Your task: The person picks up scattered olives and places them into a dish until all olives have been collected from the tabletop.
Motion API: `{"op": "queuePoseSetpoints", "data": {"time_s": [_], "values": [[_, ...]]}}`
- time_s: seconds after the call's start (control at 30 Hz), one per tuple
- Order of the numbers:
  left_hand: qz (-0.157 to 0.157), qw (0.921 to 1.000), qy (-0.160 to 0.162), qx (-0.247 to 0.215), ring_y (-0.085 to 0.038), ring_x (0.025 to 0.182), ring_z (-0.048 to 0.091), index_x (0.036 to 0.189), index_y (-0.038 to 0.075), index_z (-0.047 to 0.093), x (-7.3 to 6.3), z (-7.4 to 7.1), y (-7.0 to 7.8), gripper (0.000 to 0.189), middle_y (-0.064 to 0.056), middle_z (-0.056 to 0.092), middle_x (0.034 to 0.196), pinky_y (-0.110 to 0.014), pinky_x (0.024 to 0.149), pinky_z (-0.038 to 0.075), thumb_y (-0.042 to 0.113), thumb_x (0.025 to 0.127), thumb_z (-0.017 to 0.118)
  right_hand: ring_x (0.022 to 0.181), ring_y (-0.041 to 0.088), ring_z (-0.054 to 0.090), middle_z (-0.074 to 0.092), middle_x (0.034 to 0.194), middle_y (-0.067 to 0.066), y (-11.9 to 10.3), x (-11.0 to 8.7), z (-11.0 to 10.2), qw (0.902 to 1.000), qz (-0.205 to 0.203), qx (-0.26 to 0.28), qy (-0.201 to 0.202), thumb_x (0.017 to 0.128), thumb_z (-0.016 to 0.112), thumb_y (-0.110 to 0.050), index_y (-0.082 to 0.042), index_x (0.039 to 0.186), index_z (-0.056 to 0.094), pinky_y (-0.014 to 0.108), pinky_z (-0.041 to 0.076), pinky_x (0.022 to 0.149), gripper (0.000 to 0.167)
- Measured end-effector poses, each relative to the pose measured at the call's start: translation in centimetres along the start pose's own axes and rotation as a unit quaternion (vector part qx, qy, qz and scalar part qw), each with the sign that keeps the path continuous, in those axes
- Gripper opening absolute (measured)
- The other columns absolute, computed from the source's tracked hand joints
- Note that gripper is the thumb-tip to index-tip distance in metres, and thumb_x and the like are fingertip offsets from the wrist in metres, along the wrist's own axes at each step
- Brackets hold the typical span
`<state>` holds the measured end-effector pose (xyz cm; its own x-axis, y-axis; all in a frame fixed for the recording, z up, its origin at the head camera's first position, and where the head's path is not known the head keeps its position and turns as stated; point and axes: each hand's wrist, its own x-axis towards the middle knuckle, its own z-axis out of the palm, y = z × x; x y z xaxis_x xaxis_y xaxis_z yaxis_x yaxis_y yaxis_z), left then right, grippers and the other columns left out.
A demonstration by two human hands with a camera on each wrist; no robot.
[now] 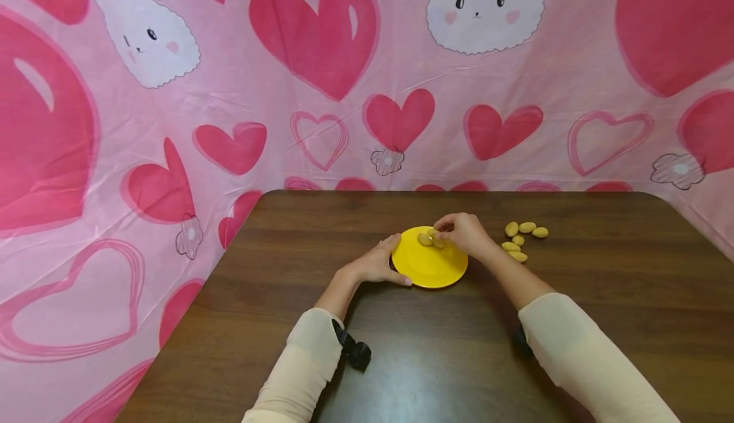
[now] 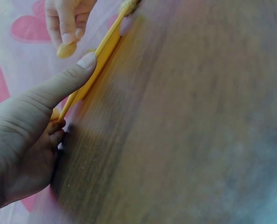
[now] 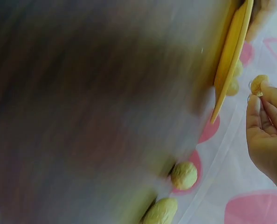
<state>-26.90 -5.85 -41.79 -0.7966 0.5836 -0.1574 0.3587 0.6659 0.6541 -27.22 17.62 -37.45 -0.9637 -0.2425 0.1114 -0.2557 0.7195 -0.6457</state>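
Observation:
A yellow plate (image 1: 430, 267) lies on the brown table. My left hand (image 1: 378, 264) grips its left rim, thumb at the near edge and fingers round the far side. Above the plate's far part, my right hand (image 1: 467, 235) pinches a small potato (image 3: 258, 85) between thumb and fingertips. That potato also shows below the right fingertips in the left wrist view. Other small potatoes (image 1: 424, 239) rest on the plate just under the right hand, partly hidden by it.
To the right of the plate, several more small potatoes (image 1: 511, 229) lie loosely grouped on the table (image 1: 298, 232). A pink cloth (image 1: 275, 92) with hearts and rabbits hangs behind the table's far edge. A black wrist camera (image 1: 357, 353) sits at the left cuff.

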Motion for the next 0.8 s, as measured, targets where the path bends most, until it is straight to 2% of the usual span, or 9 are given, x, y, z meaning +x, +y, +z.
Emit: {"op": "queuePoseSetpoints", "data": {"time_s": [0.37, 0.6, 0.8], "values": [[0.002, 1.0000, -0.001, 0.000, -0.024, 0.139, 0.010, 0.150, 0.013, 0.009, 0.0, 0.0, -0.1, 0.106, -0.003, 0.010, 0.154, -0.043, 0.110, 0.014, 0.048, 0.073, 0.073, 0.076, 0.018, 0.059, 0.066, 0.083, 0.007, -2.0, 0.8, 2.1, 0.9992, -0.036, 0.002, -0.020, 0.082, 0.070, -0.009, 0.001, 0.095, 0.070, 0.029, 0.051, 0.070, 0.016], [0.005, 1.0000, 0.001, 0.003, -0.024, 0.139, 0.010, 0.149, 0.012, 0.009, -0.1, -0.1, -0.1, 0.107, -0.003, 0.009, 0.154, -0.043, 0.110, 0.013, 0.049, 0.073, 0.073, 0.074, 0.018, 0.059, 0.067, 0.079, 0.004, -2.6, 1.2, 3.1, 0.9962, -0.070, -0.038, -0.036, 0.081, 0.071, -0.010, -0.001, 0.089, 0.071, 0.030, 0.051, 0.070, 0.012], [0.010, 0.9999, 0.002, 0.006, -0.025, 0.139, 0.009, 0.149, 0.011, 0.009, 0.0, 0.0, -0.1, 0.107, -0.004, 0.010, 0.154, -0.043, 0.110, 0.013, 0.048, 0.073, 0.074, 0.076, 0.019, 0.059, 0.068, 0.081, 0.003, -2.5, 1.2, 3.5, 0.9918, -0.079, -0.081, -0.060, 0.080, 0.072, -0.012, -0.003, 0.087, 0.073, 0.033, 0.050, 0.076, 0.012]]}}
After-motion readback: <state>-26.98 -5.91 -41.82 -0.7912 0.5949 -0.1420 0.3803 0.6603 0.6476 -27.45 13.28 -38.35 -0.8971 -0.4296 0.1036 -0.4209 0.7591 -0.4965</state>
